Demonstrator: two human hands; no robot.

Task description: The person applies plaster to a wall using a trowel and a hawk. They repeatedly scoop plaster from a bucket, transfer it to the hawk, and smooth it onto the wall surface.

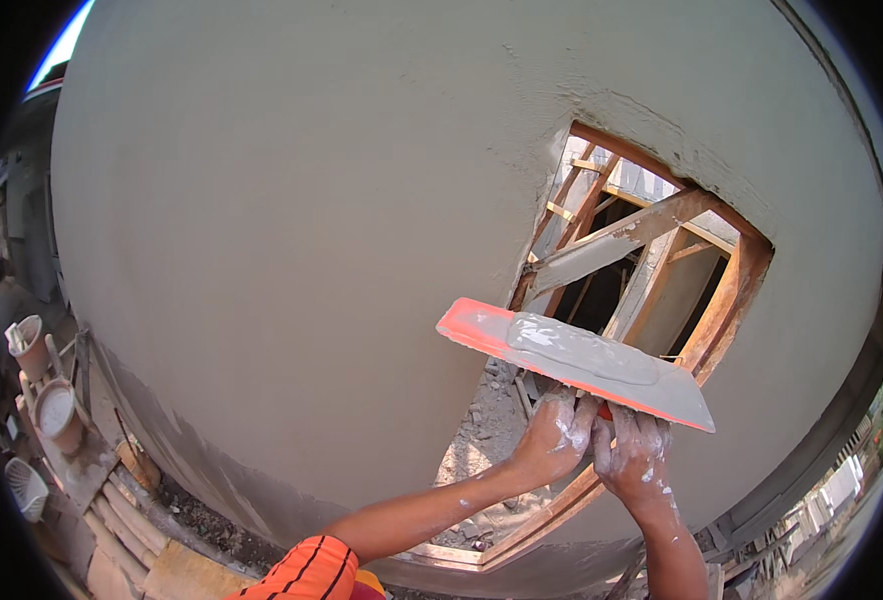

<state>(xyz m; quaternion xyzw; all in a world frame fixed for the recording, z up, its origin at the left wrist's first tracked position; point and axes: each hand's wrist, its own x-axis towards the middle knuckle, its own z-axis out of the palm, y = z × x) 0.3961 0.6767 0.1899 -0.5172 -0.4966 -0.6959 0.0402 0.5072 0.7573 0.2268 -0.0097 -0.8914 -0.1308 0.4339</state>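
Observation:
A long orange plastering float [474, 322] is held level, flat face up, before the wall opening. A thick layer of wet grey plaster [587, 352] lies over much of its face. My left hand [554, 432] and my right hand [636, 455] are side by side beneath the float, closed around its red handle, which shows only in part between them. Splashes of plaster mark both hands. Behind stands the broad grey plastered wall [292, 250], mostly smooth, with rougher ridges around the top of the opening.
A wooden frame [747, 290] lines the opening, and a slanting board [612, 250] crosses it. Rubble [497, 430] shows through. At lower left, buckets [60, 418], a white basket [27, 490] and bamboo poles [122, 530] make up a platform area.

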